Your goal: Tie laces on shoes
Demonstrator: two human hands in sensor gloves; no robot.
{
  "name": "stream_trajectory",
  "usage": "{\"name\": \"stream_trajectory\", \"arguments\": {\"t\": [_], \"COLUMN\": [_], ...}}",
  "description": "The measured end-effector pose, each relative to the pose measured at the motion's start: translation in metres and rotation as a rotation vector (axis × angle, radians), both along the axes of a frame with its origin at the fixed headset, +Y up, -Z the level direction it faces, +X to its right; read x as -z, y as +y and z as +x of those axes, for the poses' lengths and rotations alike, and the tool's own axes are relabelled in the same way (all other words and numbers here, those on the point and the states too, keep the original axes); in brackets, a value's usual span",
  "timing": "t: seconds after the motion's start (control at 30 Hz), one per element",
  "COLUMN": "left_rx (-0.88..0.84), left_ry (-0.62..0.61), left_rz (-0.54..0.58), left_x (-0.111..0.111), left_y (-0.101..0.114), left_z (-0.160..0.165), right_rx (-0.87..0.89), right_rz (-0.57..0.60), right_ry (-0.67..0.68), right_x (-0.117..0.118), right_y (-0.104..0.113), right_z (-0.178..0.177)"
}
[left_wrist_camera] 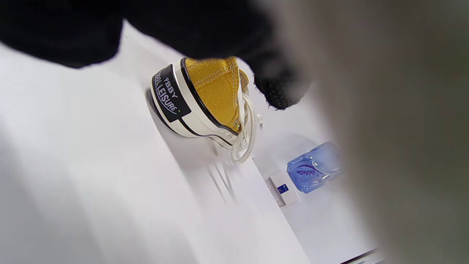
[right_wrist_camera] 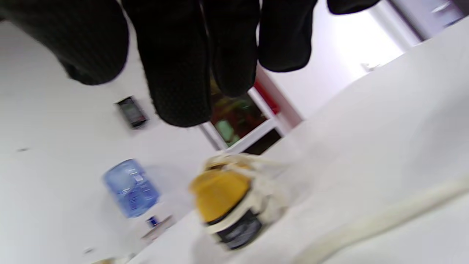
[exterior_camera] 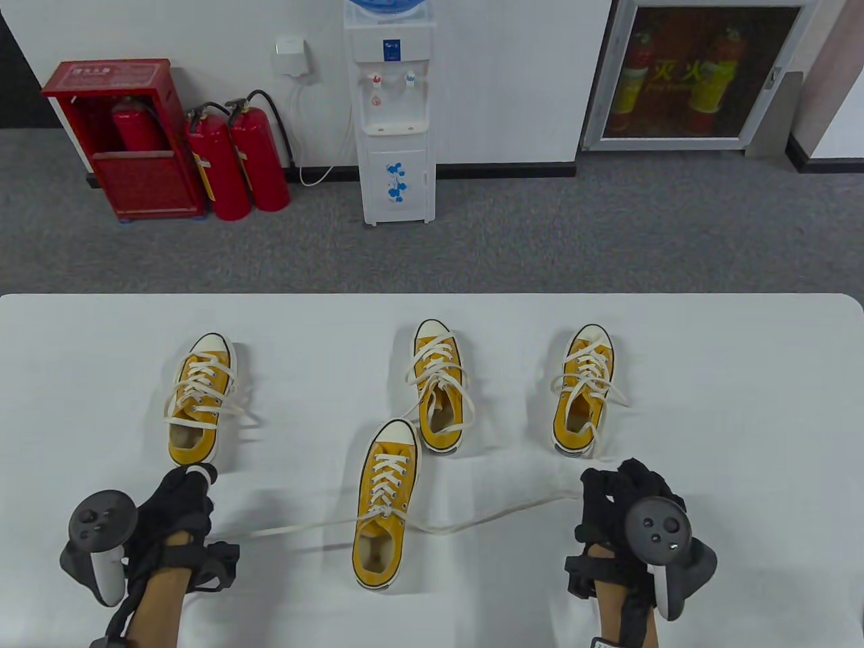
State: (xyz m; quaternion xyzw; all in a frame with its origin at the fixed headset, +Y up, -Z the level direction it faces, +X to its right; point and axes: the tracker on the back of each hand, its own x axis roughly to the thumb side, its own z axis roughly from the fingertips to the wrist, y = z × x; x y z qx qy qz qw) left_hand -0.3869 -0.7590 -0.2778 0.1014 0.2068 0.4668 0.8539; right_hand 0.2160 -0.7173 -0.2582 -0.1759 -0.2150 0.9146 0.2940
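Table view: shoe (exterior_camera: 385, 503) between hands.

1. Four shoes, the nearest one (exterior_camera: 385, 503) included, have matt yellow woven canvas uppers with visible stitching.
2. Their toe caps and sole walls are smooth off-white rubber; a black rubber heel patch (left_wrist_camera: 170, 94) carries printed lettering.
3. The laces (exterior_camera: 466, 518) are flat cream woven cloth.
4. The counter (exterior_camera: 742, 405) is covered in smooth, matt white material.
5. The fingers (right_wrist_camera: 179, 73) wear black knitted gloves with a fine dotted texture.
6. The trackers (exterior_camera: 658, 530) are matt dark plastic.
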Motion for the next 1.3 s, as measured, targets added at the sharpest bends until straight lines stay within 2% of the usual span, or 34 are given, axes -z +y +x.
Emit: {"name": "stream_trajectory", "arguments": {"t": [0.2, 0.3, 0.5, 0.67, 0.83, 0.93, 1.0, 1.3], "left_rx": [0.033, 0.038, 0.031, 0.041, 0.052, 0.063, 0.071, 0.068], "left_ry": [-0.012, -0.017, -0.035, -0.043, -0.053, -0.057, -0.058, -0.037], "left_rz": [0.015, 0.021, 0.016, 0.016, 0.013, 0.017, 0.019, 0.007], "left_x": [0.000, 0.000, 0.000, 0.001, 0.001, 0.001, 0.001, 0.001], "left_y": [0.005, 0.007, 0.008, 0.008, 0.008, 0.010, 0.010, 0.008], "left_z": [0.003, 0.003, 0.004, 0.005, 0.006, 0.007, 0.008, 0.002], "right_rx": [-0.036, -0.073, -0.223, -0.194, -0.069, 0.040, 0.094, 0.640], "right_rz": [-0.118, -0.274, -0.479, -0.582, -0.509, -0.418, -0.415, -0.315], "right_ry": [0.328, 0.473, 0.606, 0.619, 0.607, 0.596, 0.612, 0.711], "right_x": [0.009, 0.017, 0.029, 0.038, 0.039, 0.036, 0.035, 0.036], "right_y": [-0.006, -0.015, -0.027, -0.042, -0.052, -0.049, -0.044, -0.024], "right_z": [-0.069, -0.115, -0.176, -0.193, -0.188, -0.178, -0.171, -0.144]}}
